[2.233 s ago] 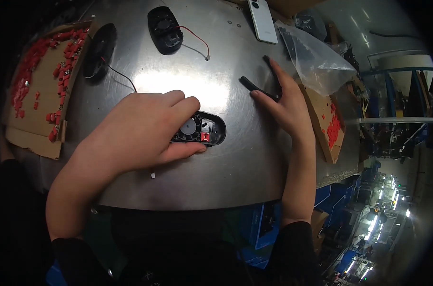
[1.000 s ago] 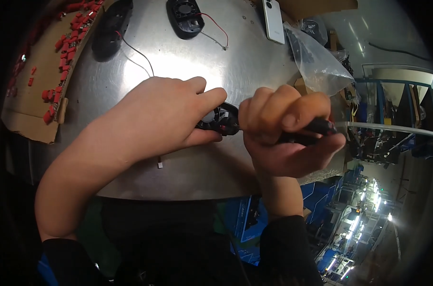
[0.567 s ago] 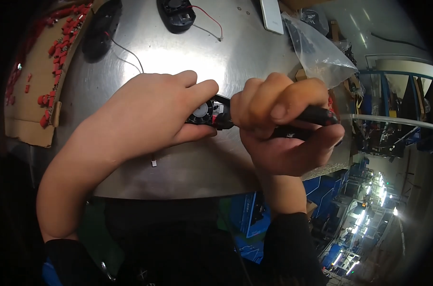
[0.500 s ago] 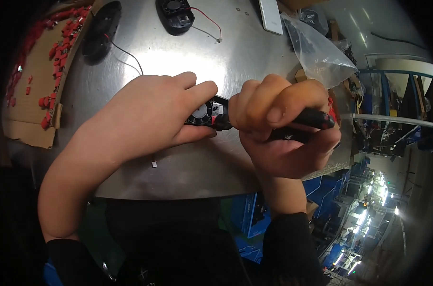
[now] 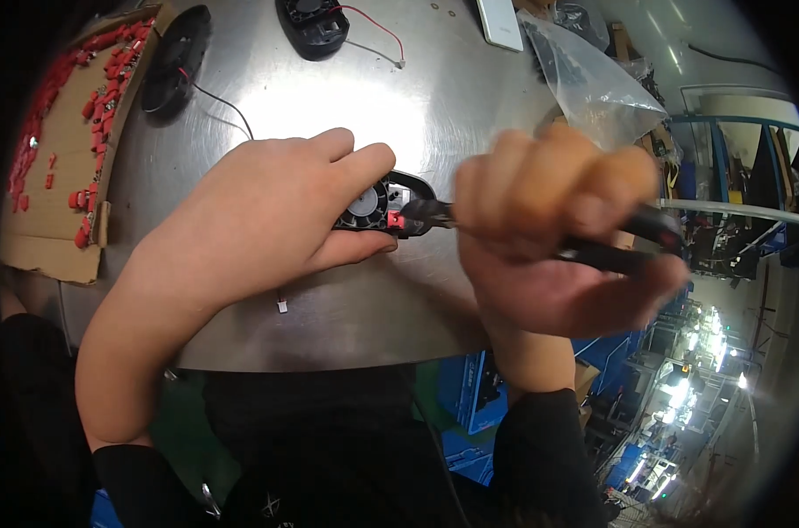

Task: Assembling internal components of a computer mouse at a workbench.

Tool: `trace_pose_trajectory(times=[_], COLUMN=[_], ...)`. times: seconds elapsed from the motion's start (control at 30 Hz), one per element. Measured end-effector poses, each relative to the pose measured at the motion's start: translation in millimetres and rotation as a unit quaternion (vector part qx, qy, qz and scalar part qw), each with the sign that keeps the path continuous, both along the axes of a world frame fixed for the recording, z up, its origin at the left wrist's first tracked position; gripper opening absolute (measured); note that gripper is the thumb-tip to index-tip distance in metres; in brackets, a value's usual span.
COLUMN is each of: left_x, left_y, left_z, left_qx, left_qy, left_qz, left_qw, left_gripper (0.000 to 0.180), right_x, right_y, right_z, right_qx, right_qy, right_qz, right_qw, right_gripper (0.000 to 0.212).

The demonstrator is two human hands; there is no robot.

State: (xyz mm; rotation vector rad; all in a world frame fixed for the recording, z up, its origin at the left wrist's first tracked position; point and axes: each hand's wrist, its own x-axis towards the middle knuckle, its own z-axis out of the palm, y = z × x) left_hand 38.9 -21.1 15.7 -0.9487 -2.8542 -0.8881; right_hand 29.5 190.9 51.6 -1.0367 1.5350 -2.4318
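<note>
Under my left hand [image 5: 272, 207] a black plastic housing [image 5: 424, 187] lies on the metal table. My fingers and thumb close around its left part, beside a small round fan [image 5: 366, 208]. Right of the fan sits a small red part [image 5: 396, 220] in the housing. My right hand [image 5: 549, 220], smeared by motion, is wrapped round the black handles of a pair of pliers [image 5: 430, 213]. Their dark jaws reach the red part; whether they grip it I cannot tell. A white connector [image 5: 282, 307] on a short wire pokes out below my left wrist.
A cardboard tray [image 5: 61, 189] with many red parts stands at the left. Farther back lie a black shell with a wire [image 5: 175, 66], another fan housing [image 5: 316, 26] and a white slab-like device [image 5: 499, 25]. A clear plastic bag [image 5: 593, 84] lies at the far right.
My right hand has moved to the right and blurs, uncovering the pliers' jaws and more of the housing. My left hand keeps its hold. The whole view has shifted slightly.
</note>
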Motion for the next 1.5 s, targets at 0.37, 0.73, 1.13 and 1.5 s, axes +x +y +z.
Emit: trace_pose_trajectory(times=[0.37, 0.73, 1.13, 1.5], left_x=[-3.8, 0.1, 0.5, 8.1], left_y=[0.1, 4.0, 5.8, 10.3], left_z=[3.7, 13.4, 11.8, 13.1], left_qx=[-0.018, -0.018, -0.031, -0.01], left_qy=[-0.055, -0.09, -0.088, -0.094], left_qz=[-0.002, -0.004, 0.015, 0.038], left_qw=[0.998, 0.996, 0.996, 0.995], left_gripper=[0.046, 0.055, 0.053, 0.043], right_x=[5.0, -17.5, 0.8, 3.8], right_y=[1.2, 16.5, 2.0, -10.2], right_z=[-0.6, 12.7, 6.6, 9.7], right_qx=[0.084, 0.056, -0.001, 0.111], right_qy=[-0.073, 0.128, -0.08, -0.032], right_qz=[-0.026, -0.064, -0.091, -0.134], right_qw=[0.993, 0.988, 0.993, 0.984], right_gripper=[0.059, 0.076, 0.071, 0.071])
